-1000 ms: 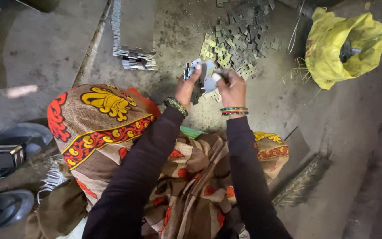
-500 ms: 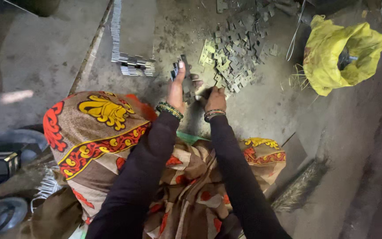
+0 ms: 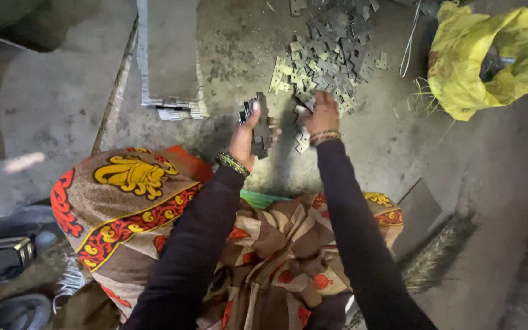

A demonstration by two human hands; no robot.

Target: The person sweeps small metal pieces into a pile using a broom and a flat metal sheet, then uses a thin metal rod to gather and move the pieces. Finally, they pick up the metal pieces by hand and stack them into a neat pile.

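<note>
A: What did the left hand (image 3: 244, 135) have?

B: A small stack of flat grey metal plates (image 3: 256, 122), stood on edge. The fingers were curled round it and the thumb pressed along one side, so the hand was closed on the stack, held just above the concrete floor (image 3: 227, 55) in front of the knees.

A: And the right hand (image 3: 321, 115)?

B: It was down at the near edge of the loose pile of plates (image 3: 331, 55), fingers bent into it. Whether they had pinched a piece or were only touching, I couldn't tell; the fingertips were buried among the plates.

A: How far along did the work look?

B: I'd judge it well short of finished. A long neat row of stacked plates (image 3: 172, 109) lay on the floor to the left, so some was done, but the loose pile was still large.

A: Anything unclear?

B: The pile ran off the top edge, so its full extent was cut off. The yellow sack (image 3: 490, 67) at the right showed something dark inside that I couldn't make out. The patterned cloth (image 3: 129, 195) over the lap hid the legs, and the lower left corner was dim and blurred.
</note>
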